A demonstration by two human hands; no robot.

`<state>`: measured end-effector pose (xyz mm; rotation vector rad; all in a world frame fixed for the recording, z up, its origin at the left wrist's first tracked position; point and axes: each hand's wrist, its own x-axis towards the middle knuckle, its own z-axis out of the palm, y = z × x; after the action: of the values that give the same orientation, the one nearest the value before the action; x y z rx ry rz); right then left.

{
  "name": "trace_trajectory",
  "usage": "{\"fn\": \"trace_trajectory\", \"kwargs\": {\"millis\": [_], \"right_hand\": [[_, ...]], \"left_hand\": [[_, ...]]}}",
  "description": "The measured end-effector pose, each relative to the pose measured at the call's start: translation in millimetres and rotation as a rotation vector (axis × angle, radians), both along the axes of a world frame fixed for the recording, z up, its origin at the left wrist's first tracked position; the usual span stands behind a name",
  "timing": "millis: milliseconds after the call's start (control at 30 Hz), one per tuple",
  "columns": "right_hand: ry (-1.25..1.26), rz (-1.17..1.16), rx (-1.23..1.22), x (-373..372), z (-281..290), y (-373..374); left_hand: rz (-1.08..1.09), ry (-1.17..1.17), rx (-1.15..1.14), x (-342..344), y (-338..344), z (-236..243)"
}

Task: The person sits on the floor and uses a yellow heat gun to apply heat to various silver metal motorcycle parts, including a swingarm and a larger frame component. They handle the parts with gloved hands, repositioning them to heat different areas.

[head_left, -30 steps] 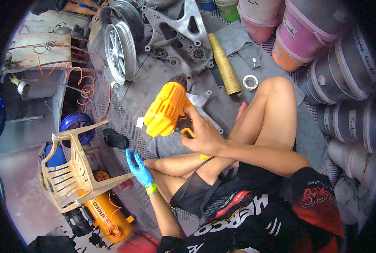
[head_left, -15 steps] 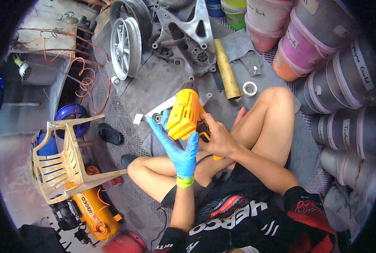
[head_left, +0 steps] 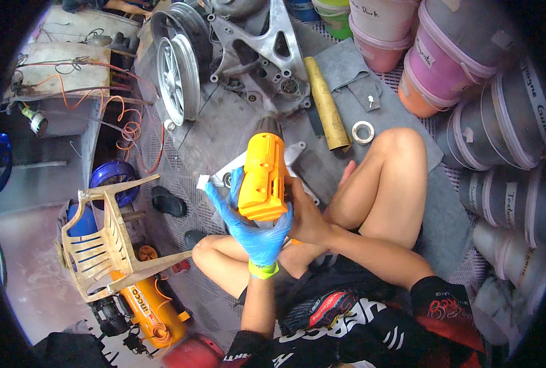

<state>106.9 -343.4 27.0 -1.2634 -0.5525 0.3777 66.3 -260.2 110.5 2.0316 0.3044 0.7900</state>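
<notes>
grey cloth (head_left: 221,127), drill (head_left: 263,175) between fingers (head_left: 223,203)

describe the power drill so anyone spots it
From the silver spoked wheel, go down and right to the gloved left hand and bare right hand. The power drill between them is orange with a black nose, unlike the grey metal parts beyond.

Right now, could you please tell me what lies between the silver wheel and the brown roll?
In the head view, a grey metal casting and grey matting lie between the silver wheel and brown roll.
</notes>
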Motion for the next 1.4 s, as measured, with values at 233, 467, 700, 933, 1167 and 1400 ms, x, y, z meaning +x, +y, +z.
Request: {"fn": "trace_trajectory", "kwargs": {"millis": [233,467,700,933,1167,1400], "right_hand": [[0.226,0.164,0.194,-11,-1,20],[0.241,0.343,0.138,-19,-27,37],[-0.215,0.179,-0.055,-17,-30,30],[-0.035,0.133,0.127,-11,-19,29],[0.089,0.105,0.014,-12,-30,29],[0.046,0.071,0.019,-6,-25,26]], "left_hand": [[-0.126,0.078,-0.012,4,4,17],[-0.200,0.195,0.139,-3,25,12],[-0.179,0.150,0.293,-17,25,3],[-0.186,0.151,0.307,-17,29,-2],[-0.170,0.150,0.281,-11,25,1],[-0.134,0.133,0.293,-8,29,-7]]}}
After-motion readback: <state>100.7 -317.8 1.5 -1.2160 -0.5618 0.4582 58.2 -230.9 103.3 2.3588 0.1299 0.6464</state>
